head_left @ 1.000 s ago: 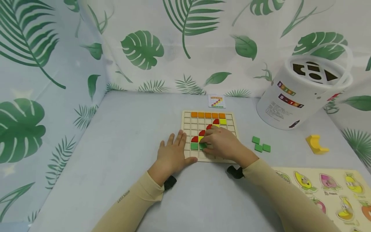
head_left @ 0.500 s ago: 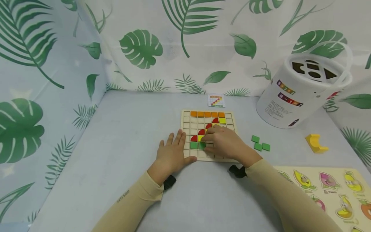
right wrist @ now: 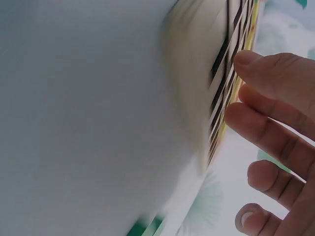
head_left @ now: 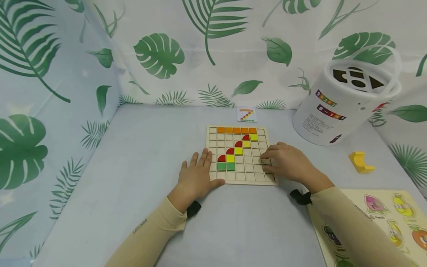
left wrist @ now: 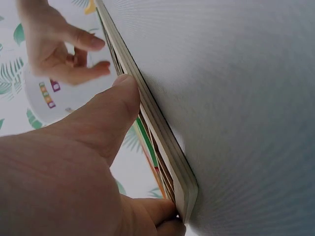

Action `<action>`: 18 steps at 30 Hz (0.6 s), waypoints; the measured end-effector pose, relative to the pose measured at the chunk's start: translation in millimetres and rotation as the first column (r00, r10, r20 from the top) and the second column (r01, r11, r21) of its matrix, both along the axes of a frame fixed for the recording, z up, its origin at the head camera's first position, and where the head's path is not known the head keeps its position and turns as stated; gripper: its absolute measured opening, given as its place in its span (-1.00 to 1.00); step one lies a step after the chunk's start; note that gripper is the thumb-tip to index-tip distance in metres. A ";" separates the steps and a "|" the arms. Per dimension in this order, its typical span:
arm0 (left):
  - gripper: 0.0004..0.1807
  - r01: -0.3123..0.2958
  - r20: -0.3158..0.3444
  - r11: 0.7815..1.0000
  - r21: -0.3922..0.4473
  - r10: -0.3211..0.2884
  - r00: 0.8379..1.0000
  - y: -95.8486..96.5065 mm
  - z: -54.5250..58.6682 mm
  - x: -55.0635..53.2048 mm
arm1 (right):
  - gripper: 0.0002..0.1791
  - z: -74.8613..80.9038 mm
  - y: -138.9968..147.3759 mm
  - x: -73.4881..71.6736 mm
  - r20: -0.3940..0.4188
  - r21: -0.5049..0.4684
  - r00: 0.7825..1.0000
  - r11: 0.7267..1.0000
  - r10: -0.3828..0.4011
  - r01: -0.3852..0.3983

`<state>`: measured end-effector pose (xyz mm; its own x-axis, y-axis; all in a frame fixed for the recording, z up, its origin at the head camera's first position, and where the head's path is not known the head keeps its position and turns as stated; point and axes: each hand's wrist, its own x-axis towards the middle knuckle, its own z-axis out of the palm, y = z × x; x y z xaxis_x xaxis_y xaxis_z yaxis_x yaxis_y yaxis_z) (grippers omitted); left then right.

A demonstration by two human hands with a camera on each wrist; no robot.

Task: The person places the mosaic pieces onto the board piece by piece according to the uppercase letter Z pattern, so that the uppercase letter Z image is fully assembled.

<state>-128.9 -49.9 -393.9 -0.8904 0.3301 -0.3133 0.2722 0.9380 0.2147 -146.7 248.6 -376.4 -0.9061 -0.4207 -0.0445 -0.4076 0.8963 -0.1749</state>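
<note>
A wooden grid board lies on the table in the head view. Orange squares line its top row, and red quarter-circles with yellow squares step diagonally below. Two green squares sit side by side under them. My left hand rests along the board's left side, fingers straight, thumb at its near edge. Over the right edge is my right hand, fingers bent, with a gap between thumb and fingertips and nothing in it. Loose green tiles show blurred in the right wrist view.
A small pattern card lies behind the board. At the back right stands a white bucket with a shape-hole lid. A yellow arch block lies in front of it. The right forearm passes over a fruit puzzle board.
My right hand has left the second green square in the board and moved right to the board's edge, now covering the loose green tiles in the head view. The left hand stays put.
</note>
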 end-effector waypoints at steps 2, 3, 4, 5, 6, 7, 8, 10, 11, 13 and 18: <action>0.15 -0.003 0.001 1.000 0.002 0.003 1.000 -0.2 0.3 -0.3 | -0.66 1.1 12.7 1.9 0.001 0.011 0.999 0.999 -0.035 0.035; 0.15 -0.004 0.002 1.000 0.004 0.004 1.000 -0.4 0.4 -0.5 | -0.66 1.1 18.9 2.4 -0.003 0.018 0.999 0.999 -0.048 0.048; 0.15 -0.006 0.003 1.000 0.007 0.006 1.000 -0.5 0.5 -0.5 | -0.66 0.9 24.5 2.6 -0.006 0.023 0.998 0.998 -0.062 0.062; 0.15 -0.008 0.004 1.000 0.009 0.008 1.000 -0.8 0.4 -0.6 | -0.65 0.6 29.5 2.7 -0.009 0.029 0.997 0.997 -0.073 0.073; 0.15 -0.010 0.004 1.000 0.011 0.010 1.000 -0.9 0.4 -0.7 | -0.64 0.0 34.2 2.6 -0.014 0.036 0.996 0.996 -0.083 0.083; 0.15 -0.011 0.005 1.000 0.012 0.011 1.000 -1.1 0.0 -0.7 | -0.64 -0.8 38.5 2.2 -0.020 0.041 0.996 0.995 -0.088 0.089; 0.15 -0.011 0.005 1.000 0.013 0.011 1.000 -1.4 -0.5 -0.7 | -0.64 -1.5 42.2 1.8 -0.028 0.046 0.995 0.995 -0.092 0.093; 0.16 -0.010 0.006 1.000 0.013 0.010 1.000 -1.6 -1.7 -0.7 | -0.62 -2.5 48.4 0.6 -0.039 0.059 0.994 0.993 -0.097 0.100; 0.16 -0.009 0.008 1.000 0.012 0.009 1.000 -1.6 -2.2 -0.8 | -0.62 -2.8 50.9 -0.1 -0.042 0.068 0.994 0.993 -0.099 0.102; 0.16 -0.007 0.008 1.000 0.013 0.007 1.000 -1.4 -3.1 -0.7 | -0.61 -2.2 55.5 -1.5 -0.038 0.080 0.994 0.991 -0.104 0.107; 0.16 -0.002 0.001 1.000 0.015 0.002 1.000 0.5 -2.8 0.1 | -0.59 3.0 67.0 -3.6 0.035 0.108 0.988 0.983 -0.153 0.149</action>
